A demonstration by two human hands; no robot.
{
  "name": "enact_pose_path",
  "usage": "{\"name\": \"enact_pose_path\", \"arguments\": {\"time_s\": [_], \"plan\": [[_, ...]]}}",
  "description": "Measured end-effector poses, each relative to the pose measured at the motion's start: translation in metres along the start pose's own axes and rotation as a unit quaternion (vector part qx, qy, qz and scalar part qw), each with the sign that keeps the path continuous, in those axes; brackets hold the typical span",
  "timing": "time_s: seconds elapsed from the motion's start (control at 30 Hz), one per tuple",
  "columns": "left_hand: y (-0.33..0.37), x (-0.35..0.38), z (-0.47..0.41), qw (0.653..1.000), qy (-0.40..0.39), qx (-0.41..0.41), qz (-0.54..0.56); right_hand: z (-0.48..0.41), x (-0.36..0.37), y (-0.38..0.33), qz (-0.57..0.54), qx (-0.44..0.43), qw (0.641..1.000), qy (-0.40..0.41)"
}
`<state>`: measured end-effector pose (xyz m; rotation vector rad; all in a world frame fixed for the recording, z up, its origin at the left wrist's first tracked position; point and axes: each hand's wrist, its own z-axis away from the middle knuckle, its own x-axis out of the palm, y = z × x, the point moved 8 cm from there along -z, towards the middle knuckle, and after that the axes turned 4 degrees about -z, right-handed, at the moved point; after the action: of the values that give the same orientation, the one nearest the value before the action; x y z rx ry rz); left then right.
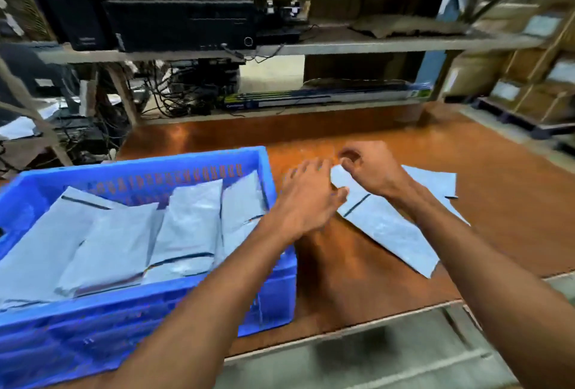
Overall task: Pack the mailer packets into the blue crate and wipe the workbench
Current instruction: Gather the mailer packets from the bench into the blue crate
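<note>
The blue crate [273,289] stands on the left of the brown workbench [357,279] and holds several grey mailer packets [186,227]. To its right, a few grey mailer packets [395,233] lie flat on the bench. My right hand [370,170] pinches the far corner of the top packet with curled fingers. My left hand [308,199] reaches over the crate's right wall with fingers spread, touching the same packet's left edge. The frame is blurred by motion.
A two-level shelf [342,43] rises behind the bench with black electronics [180,24], cables and cardboard boxes. Stacked cartons [535,77] stand at the far right. The bench's front edge [342,329] runs below my arms.
</note>
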<state>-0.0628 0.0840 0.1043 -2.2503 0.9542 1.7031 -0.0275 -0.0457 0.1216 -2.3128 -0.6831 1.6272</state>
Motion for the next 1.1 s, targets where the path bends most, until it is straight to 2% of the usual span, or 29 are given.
{"name": "enact_pose_path", "arguments": {"time_s": [0.13,0.23,0.33,0.47,0.57,0.73,0.93,1.03,1.1], "plan": [[0.071,0.111,-0.004,0.99,-0.135,-0.004,0.034,0.067,0.005,0.136,0.011,0.138,0.99,-0.04],[0.097,0.181,-0.005,0.979,-0.196,-0.012,0.056,0.117,0.006,0.223,0.03,0.23,0.971,-0.05],[0.117,0.219,-0.013,0.975,-0.21,-0.039,0.055,0.143,0.011,0.281,0.055,0.244,0.966,-0.061],[0.14,0.256,-0.024,0.967,-0.251,-0.03,0.018,0.166,0.034,0.322,0.127,0.274,0.939,-0.164],[0.136,0.276,-0.018,0.959,-0.28,-0.043,0.0,0.174,0.031,0.307,0.163,0.253,0.944,-0.134],[0.11,0.243,0.01,0.969,-0.24,-0.058,-0.021,0.19,0.038,0.249,0.176,0.203,0.96,-0.083],[0.045,0.193,0.053,0.979,-0.14,-0.127,-0.073,0.181,0.073,0.188,0.133,0.136,0.976,-0.107],[0.02,0.209,0.055,0.964,-0.169,-0.187,-0.084,0.167,0.096,0.18,0.132,0.094,0.976,-0.144],[0.018,0.221,0.057,0.959,-0.189,-0.197,-0.082,0.164,0.109,0.181,0.128,0.074,0.975,-0.163]]}}
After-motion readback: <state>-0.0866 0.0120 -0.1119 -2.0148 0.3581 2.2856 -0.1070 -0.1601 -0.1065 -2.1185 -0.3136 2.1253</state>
